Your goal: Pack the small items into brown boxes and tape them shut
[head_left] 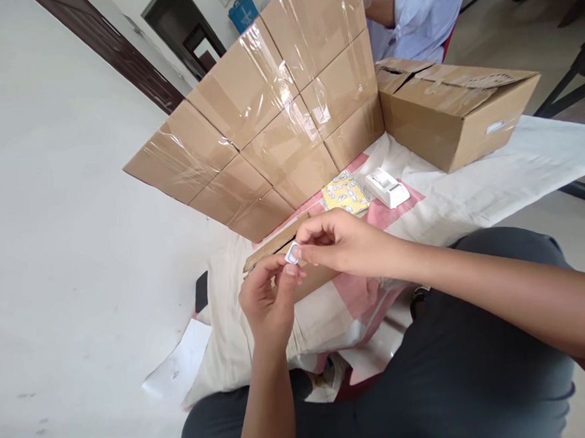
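Between my two hands is a small white piece with a blue outline [291,253], perhaps a sticker or label; its exact kind is too small to tell. My left hand [269,294] pinches its lower edge with thumb and fingertips. From the right, my right hand [341,242] pinches the same piece between thumb and bent forefinger. Directly beneath both hands lies a low cardboard box [311,281], partly covered by them. Beyond my right hand are a yellow sheet with pale shapes [345,194] and a white tape dispenser-like device [387,187].
A tall panel of taped cardboard [276,127] stands across the back. To its right sits a closed carton [445,111] on the cloth-covered table [528,156]. Another person's sleeve [423,10] shows behind the panel. A dark flat object [202,291] and a white paper [179,360] are at the left.
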`<state>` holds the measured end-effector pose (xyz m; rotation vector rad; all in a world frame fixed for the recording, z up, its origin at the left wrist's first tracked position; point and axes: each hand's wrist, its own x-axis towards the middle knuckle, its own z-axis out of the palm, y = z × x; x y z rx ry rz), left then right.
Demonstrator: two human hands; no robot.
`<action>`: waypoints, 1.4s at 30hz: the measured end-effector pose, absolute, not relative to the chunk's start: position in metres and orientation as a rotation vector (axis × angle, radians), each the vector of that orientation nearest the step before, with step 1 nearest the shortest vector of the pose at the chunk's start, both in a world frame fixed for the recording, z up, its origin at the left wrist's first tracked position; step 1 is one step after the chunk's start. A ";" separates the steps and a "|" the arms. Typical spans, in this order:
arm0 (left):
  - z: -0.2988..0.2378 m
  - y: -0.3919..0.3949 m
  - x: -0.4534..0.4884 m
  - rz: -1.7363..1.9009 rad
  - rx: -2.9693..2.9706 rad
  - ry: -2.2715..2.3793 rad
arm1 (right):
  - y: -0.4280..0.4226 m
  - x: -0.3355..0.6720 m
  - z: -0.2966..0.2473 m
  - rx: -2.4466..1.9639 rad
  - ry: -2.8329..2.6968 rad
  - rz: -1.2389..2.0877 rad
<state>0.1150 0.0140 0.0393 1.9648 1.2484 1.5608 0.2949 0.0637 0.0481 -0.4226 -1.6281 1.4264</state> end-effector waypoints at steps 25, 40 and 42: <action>0.028 0.008 0.088 1.430 2.149 1.234 | 0.066 0.288 0.040 -0.536 -1.762 1.438; 0.022 0.010 0.085 1.542 1.898 1.337 | 0.057 0.287 0.026 -0.573 -2.051 0.230; 0.023 0.009 0.083 1.526 1.860 1.335 | 0.056 0.285 0.023 -0.505 -2.091 0.138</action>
